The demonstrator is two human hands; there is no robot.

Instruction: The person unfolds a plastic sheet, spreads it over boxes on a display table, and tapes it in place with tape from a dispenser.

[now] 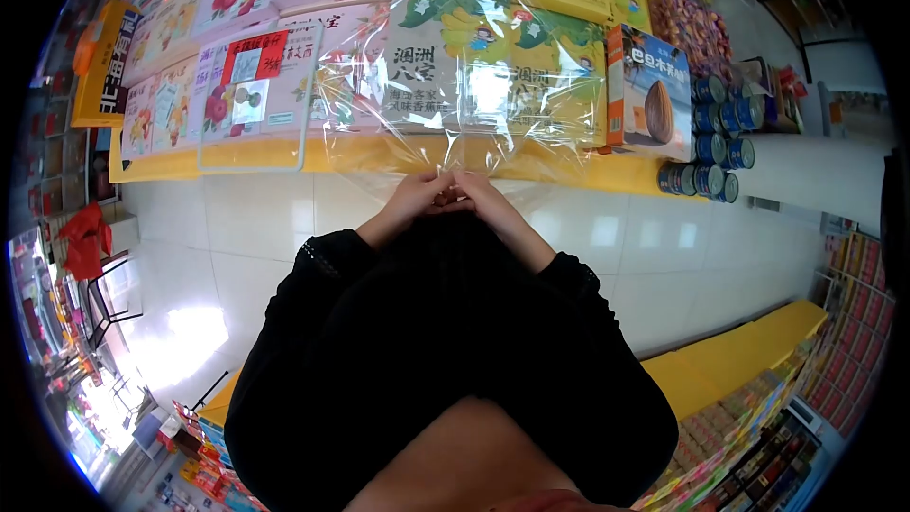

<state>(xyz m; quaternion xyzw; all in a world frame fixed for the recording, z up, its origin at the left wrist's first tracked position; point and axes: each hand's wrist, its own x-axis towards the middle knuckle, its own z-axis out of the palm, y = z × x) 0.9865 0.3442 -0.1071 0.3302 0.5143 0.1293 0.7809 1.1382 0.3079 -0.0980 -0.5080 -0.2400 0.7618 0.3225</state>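
Note:
My left hand (415, 197) and my right hand (481, 197) meet in front of my chest. Fingers of both are closed on the near edge of a clear plastic sheet (459, 144), gathered into creases there. From my hands the sheet spreads away over grey-and-yellow snack boxes (417, 76) with banana pictures, which show through it. I cannot tell whether it is a bag or a loose sheet. To its left stand pink boxes (223, 0) with fruit and flower pictures, and a red price sign (256, 57) in a clear holder.
An orange almond box (654, 95) stands right of the banana boxes, beside stacked tins (706, 180). Yellow cloth (256, 154) edges the display table. Tiled floor (616, 228) lies around me. Behind me on the right is another yellow-topped display (739, 360); a black chair (104, 299) stands left.

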